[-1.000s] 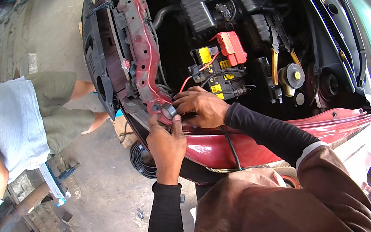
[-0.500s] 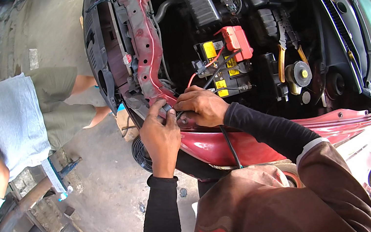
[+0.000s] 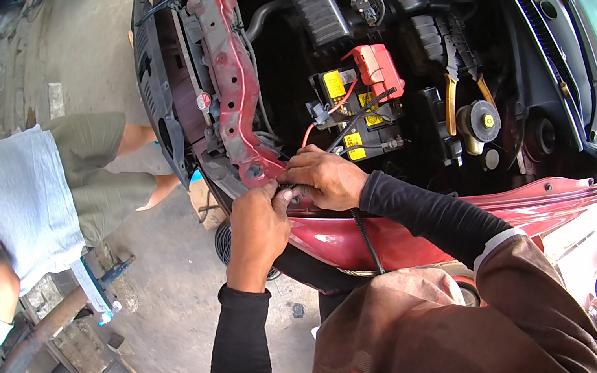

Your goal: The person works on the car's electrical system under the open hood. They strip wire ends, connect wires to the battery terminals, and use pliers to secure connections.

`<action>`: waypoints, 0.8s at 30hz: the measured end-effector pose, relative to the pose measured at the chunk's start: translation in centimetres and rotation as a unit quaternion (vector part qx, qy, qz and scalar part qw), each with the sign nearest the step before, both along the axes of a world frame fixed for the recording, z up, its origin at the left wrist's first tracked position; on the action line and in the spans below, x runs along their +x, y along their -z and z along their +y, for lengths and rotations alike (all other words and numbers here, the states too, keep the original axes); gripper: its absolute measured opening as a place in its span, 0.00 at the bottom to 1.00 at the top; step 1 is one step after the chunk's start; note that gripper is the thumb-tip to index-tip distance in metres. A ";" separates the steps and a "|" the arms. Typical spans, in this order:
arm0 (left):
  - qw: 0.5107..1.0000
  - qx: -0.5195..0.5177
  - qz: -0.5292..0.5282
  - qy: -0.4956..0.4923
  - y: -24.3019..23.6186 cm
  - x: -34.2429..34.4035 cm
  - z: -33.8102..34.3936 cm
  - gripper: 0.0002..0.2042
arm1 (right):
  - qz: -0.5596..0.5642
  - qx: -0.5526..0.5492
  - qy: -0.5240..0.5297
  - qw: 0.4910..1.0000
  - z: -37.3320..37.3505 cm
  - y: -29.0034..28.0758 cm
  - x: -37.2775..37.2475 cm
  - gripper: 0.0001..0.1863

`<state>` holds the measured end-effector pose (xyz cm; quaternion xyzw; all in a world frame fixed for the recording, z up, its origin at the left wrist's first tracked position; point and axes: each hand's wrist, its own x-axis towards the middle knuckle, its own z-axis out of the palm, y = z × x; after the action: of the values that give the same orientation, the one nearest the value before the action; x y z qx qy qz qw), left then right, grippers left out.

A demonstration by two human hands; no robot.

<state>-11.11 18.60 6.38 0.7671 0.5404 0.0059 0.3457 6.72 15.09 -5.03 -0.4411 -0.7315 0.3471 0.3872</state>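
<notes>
At the front corner of a car's open engine bay, my two hands meet over the red body panel [image 3: 228,79]. My left hand [image 3: 257,230] is closed, thumb and fingers pinched at a small dark piece that I cannot make out. Curled close beside it, my right hand [image 3: 331,179] has its fingertips pressed to the same spot. A dark round fitting [image 3: 254,171] shows on the panel just beyond my left knuckles. Past my right hand stands the car battery [image 3: 354,146], with a red cover [image 3: 379,70] and cables on top. Below my right wrist hangs a black cable [image 3: 368,242] over the red fender.
Orange-handled pliers [image 3: 452,103] lie in the bay by a round-capped reservoir [image 3: 479,124]. A black air box [image 3: 324,16] sits farther off. At left, another person in a grey shirt [image 3: 25,199] is beside the car. A coiled black cable [image 3: 224,243] shows below the bumper.
My left hand has drawn slightly nearer and its fingers have curled in, uncovering the dark round fitting. The right hand stays at nearly the same place.
</notes>
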 end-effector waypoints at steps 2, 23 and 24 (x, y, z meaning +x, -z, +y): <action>1.000 -0.011 0.002 -0.003 -0.2 0.2 0.0 0.09 | -0.017 0.015 0.017 1.000 0.1 -1.2 0.1 0.19; 0.982 -0.079 -0.107 -0.136 1.4 -0.5 -1.6 0.09 | 0.474 -0.507 0.259 0.671 -7.3 -6.2 -5.1 0.12; 0.963 -0.149 -0.146 -0.171 1.6 -0.8 -1.4 0.10 | 0.506 -0.494 0.260 0.658 -7.3 -6.3 -5.0 0.14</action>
<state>-11.88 17.15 4.76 0.5935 0.6022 0.0958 0.5252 1.69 7.80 1.30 -0.4963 0.0006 0.7117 0.4971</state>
